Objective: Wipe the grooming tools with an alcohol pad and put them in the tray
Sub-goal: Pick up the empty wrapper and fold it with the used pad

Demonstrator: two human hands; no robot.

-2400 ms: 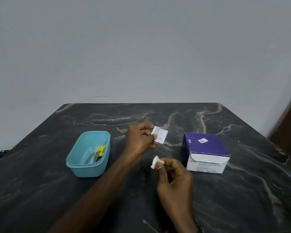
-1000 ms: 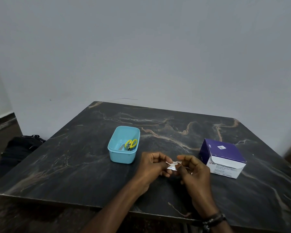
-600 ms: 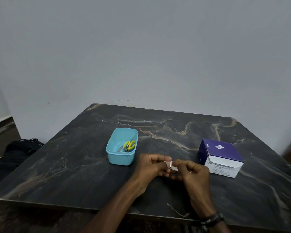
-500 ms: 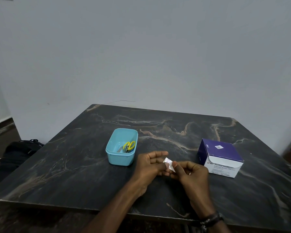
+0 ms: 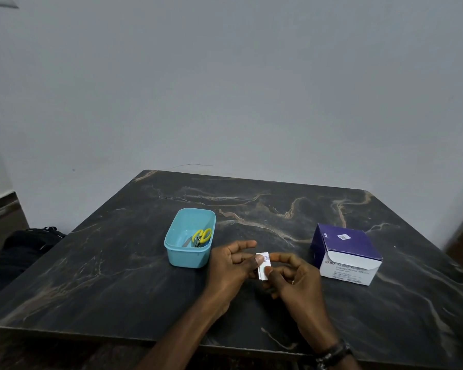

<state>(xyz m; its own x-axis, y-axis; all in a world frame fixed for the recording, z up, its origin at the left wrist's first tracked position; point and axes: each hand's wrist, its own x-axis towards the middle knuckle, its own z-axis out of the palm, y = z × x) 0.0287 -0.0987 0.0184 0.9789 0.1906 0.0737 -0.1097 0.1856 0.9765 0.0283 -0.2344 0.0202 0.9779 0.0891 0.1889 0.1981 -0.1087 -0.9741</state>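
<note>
A small white alcohol pad packet is held upright over the table's middle, between both hands. My left hand pinches its upper edge with the thumb, the other fingers stretched out. My right hand pinches its lower edge with thumb and fingertips. To the left stands a light blue tray. Inside it lie yellow-handled scissors and other metal grooming tools, too small to tell apart.
A purple and white alcohol swab box stands at the right on the dark marble table. A black bag lies on the floor to the left. A plain wall rises behind the table.
The white pad that my right hand held apart is now out of sight. Both hands have come together on the packet, which has turned upright. The camera has pulled back.
</note>
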